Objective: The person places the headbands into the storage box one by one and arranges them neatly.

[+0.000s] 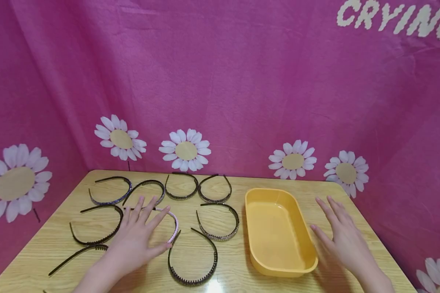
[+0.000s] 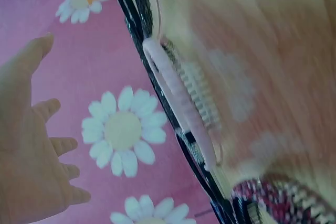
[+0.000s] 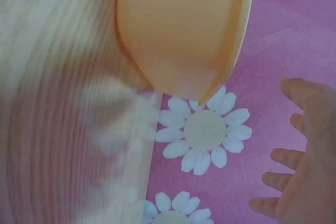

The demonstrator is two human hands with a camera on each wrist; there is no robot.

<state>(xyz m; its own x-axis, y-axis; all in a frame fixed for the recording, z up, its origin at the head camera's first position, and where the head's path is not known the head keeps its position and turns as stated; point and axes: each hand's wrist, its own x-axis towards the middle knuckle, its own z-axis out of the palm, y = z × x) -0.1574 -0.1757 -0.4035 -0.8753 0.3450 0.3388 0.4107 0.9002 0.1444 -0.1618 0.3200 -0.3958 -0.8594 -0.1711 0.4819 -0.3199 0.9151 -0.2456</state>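
My left hand [image 1: 133,240], fingers spread and palm down, hovers over the headbands on the left half of the table. Under its fingers a pink headband [image 1: 175,224] is partly hidden; in the left wrist view the pink headband [image 2: 181,98] shows its comb teeth. Just right of that hand lies a dark toothed headband [image 1: 216,260]. Beside the yellow tub [image 1: 278,270], my right hand [image 1: 342,242] is held with fingers spread and nothing in it. In the right wrist view the right hand [image 3: 310,156] is apart from the tub [image 3: 178,35].
Several more headbands lie about, among them a blue one [image 1: 111,202], a glittery one [image 1: 220,237] and a black one [image 1: 95,243]. The wooden table [image 1: 231,264] meets a pink cloth backdrop [image 1: 234,81] with white daisies behind it.
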